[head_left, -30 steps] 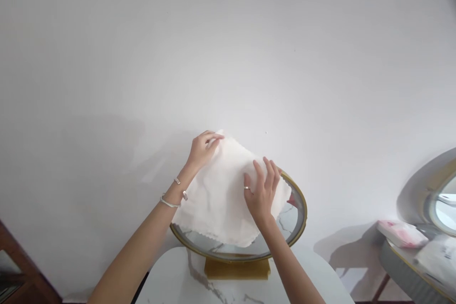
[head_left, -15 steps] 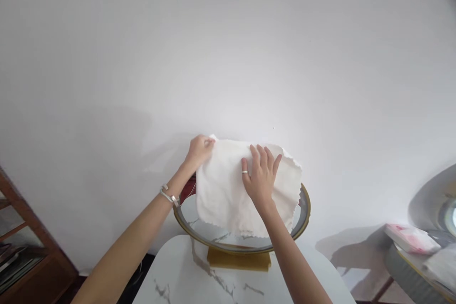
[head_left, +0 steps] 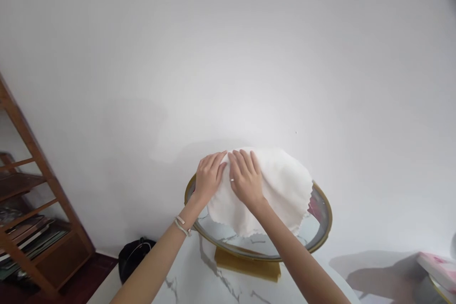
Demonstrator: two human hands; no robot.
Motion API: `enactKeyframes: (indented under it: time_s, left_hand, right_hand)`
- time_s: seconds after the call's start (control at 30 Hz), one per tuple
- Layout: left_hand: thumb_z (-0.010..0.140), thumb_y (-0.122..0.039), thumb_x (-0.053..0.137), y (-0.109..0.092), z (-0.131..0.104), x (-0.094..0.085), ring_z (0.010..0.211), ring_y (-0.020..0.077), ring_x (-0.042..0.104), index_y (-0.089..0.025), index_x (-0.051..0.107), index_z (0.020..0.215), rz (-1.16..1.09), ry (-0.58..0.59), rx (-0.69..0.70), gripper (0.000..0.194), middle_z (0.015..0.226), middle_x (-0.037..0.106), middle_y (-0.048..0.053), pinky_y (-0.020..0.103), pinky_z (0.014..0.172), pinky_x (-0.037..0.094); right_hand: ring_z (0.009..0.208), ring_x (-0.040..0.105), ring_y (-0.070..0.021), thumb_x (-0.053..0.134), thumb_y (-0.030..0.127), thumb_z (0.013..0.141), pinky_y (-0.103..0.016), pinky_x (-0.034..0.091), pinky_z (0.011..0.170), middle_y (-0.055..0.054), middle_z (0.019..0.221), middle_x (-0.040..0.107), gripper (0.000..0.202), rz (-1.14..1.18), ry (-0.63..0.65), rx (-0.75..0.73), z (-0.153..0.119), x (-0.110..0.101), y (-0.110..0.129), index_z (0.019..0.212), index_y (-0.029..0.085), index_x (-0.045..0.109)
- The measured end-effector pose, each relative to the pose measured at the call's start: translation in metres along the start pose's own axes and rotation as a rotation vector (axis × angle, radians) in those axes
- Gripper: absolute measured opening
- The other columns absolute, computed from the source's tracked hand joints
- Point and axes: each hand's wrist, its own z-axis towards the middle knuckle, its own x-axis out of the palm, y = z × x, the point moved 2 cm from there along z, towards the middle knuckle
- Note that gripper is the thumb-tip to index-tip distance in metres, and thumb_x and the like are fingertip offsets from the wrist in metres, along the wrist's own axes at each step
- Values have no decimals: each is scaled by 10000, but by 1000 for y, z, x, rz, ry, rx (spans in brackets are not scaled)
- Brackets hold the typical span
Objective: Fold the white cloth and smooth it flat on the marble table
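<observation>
White cloth covers much of a gold-rimmed mirror standing on a marbled table. The left hand touches the cloth's left edge, fingers bent; whether it pinches the fabric I cannot tell. Just beside it, the right hand lies open on the cloth, fingers extended.

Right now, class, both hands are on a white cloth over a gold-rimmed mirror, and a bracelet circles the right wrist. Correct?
Wrong side: the head view shows the bracelet on the left wrist. The left hand and right hand are indeed on the white cloth over the gold-rimmed mirror.
</observation>
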Motion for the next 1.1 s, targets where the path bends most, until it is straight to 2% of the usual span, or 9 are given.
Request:
enactKeyframes:
  time_s: [0.17,0.3,0.4,0.57,0.67,0.73,0.83,0.93,1.1]
  left_hand:
    - [1001,-334,292,45,-45,2,1115,207,626,-230,563,1271,-126,-79,-172,397,1200,674,86,399,941,515]
    - [999,-300,309,50,-48,2,1164,204,603,-221,549,1291,-144,-162,-171,386,1240,654,95,413,970,512]
    - [994,-251,343,23,-21,3,1219,198,566,-231,531,1316,-122,-153,-6,374,1276,637,86,418,1021,475]
    - [991,-230,371,-48,38,18,1211,207,577,-248,551,1300,-69,19,280,358,1294,634,67,419,1007,470]
    - [984,-192,386,-77,51,29,1234,212,564,-241,563,1284,-54,25,420,352,1313,623,57,425,1002,475]
    - [979,-166,392,-80,48,32,1262,210,544,-251,563,1287,-45,-17,453,362,1325,614,42,427,1016,471]
    - [975,-143,399,-66,34,28,1313,208,493,-258,555,1299,-7,-95,448,378,1341,597,19,420,1042,456]
    - [965,-132,424,-38,10,20,1344,217,451,-247,533,1327,43,-157,401,395,1333,601,22,418,1057,446]
    - [957,-143,444,21,-56,16,1363,250,411,-243,416,1429,97,-217,230,484,1323,607,79,457,1069,443]
  right_hand:
    - [1267,458,-261,413,185,927,-450,279,1137,-124,1274,600,394,45,156,-165,5,32,36,1288,114,554]
    - [1296,434,-253,451,231,932,-470,225,1145,-121,1317,573,388,11,54,-131,3,35,32,1302,170,550]
    - [1254,462,-271,494,319,932,-513,213,1134,-118,1270,589,362,-79,-91,90,-1,16,2,1260,196,582]
    - [1154,506,-294,496,375,924,-587,234,1091,-126,1134,602,351,-218,-258,426,-28,-21,-58,1193,173,596]
    - [1090,530,-305,461,381,928,-621,253,1054,-124,1097,610,348,-249,-324,538,-45,-33,-77,1180,179,593]
    - [1072,536,-312,448,373,924,-627,264,1038,-123,1092,615,348,-243,-329,543,-49,-35,-77,1180,185,589]
    - [1095,526,-317,461,357,906,-621,253,1043,-123,1104,612,363,-205,-306,487,-41,-30,-66,1205,184,572]
    - [1153,506,-320,493,330,876,-615,220,1073,-127,1138,609,381,-158,-272,362,-26,-16,-46,1219,184,572]
    - [1374,354,-290,452,266,900,-568,156,1148,-101,1370,548,471,-68,-53,-47,-20,28,-3,1367,226,498]
